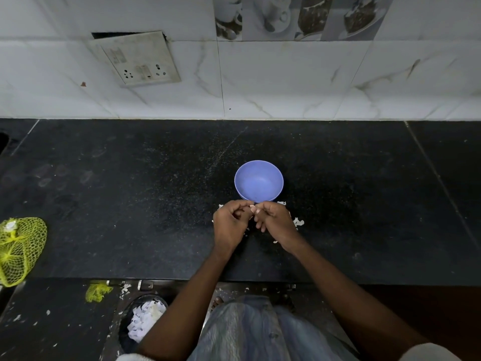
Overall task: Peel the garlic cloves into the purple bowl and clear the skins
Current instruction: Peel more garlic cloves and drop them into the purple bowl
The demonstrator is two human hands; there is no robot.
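garlic clove (pixel 252 206) pinched between hands, beside purple bowl (pixel 258 181)

The garlic clove (pixel 252 206) shows only as a small pale tip between the fingertips of the left hand (pixel 230 222) and right hand (pixel 274 220); its peel state cannot be determined. The skins (pixel 298 221) on the tabletop (pixel 130 194) are partly covered by both hands. The near rim of the purple bowl (pixel 258 181) is hidden behind the fingers. The yellow net bag (pixel 20 250) is cut off by the left edge. The bin (pixel 141 321) on the floor is partly covered by the left forearm.
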